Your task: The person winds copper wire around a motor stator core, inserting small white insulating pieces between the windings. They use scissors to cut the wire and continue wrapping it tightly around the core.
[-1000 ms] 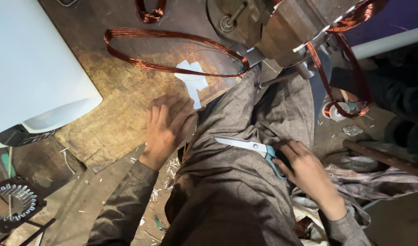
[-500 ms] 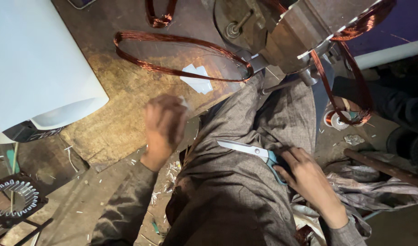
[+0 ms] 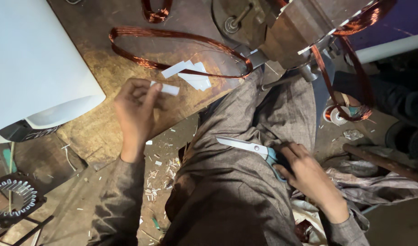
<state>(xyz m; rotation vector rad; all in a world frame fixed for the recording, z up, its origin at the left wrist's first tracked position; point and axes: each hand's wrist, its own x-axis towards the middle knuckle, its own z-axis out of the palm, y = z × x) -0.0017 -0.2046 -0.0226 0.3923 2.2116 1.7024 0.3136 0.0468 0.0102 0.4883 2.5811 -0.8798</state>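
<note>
My left hand point(image 3: 135, 111) is raised over the brown workbench point(image 3: 99, 68) and pinches a small white paper strip point(image 3: 165, 88) between thumb and fingers. A few more white paper pieces point(image 3: 190, 73) lie on the bench just beyond it, under a loop of copper wire point(image 3: 172, 50). My right hand point(image 3: 304, 173) rests on my lap and grips the teal handles of a pair of scissors point(image 3: 247, 146), whose closed blades point left across my grey trousers.
A large white sheet roll point(image 3: 31, 59) lies at the left. A metal winding machine point(image 3: 291, 27) with copper wire coils stands at the top right. A stator core point(image 3: 11, 198) sits at the bottom left. Paper scraps point(image 3: 156, 182) litter the floor.
My left hand lifted off the bench edge and picked up a white paper strip. My right hand with the scissors stayed on my lap.
</note>
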